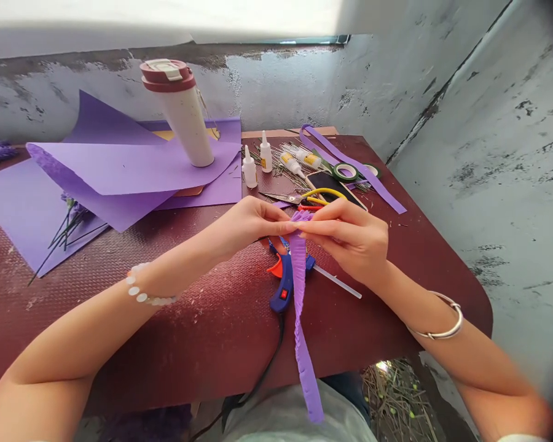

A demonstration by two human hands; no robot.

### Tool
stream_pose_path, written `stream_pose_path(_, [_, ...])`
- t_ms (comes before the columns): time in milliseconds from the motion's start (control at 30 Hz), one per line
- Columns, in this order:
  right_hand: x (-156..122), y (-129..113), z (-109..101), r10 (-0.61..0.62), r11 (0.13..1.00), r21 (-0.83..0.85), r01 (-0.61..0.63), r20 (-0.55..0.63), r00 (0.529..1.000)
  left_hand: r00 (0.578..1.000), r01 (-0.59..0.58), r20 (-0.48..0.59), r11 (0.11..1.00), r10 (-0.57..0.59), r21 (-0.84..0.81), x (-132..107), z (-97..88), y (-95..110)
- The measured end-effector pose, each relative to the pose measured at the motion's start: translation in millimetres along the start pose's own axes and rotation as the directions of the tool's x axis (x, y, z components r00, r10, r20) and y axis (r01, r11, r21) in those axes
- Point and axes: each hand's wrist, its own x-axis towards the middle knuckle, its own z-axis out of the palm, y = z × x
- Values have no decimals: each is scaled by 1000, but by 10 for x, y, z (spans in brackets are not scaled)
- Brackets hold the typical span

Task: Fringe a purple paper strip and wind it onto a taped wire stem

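As the left hand (246, 228) and right hand (345, 238) pinch the top of a ruffled purple strip (298, 294) between their fingertips, the strip hangs down across the maroon table (120, 344) and past its edge. It seems to be craft foam, though that is hard to tell. Behind it lies a blue glue gun (282, 288), with a glue stick (337, 282) just beside.
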Motion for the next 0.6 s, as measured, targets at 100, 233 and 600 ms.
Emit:
stream_pose_path(100, [-28,38,9,-1,998,-63,3,37,999,1000,7,26,1000,-7,-4,-4,8,-3])
stream_pose_path(233, [-30,77,-12,-60,990,-120,70,85,995,996,49,81,999,-48,-16,0,-12,-4])
stream_pose_path(600, [-28,16,-76,-202,954,-203,221,106,973,979,54,199,999,-52,-4,-37,-8,35])
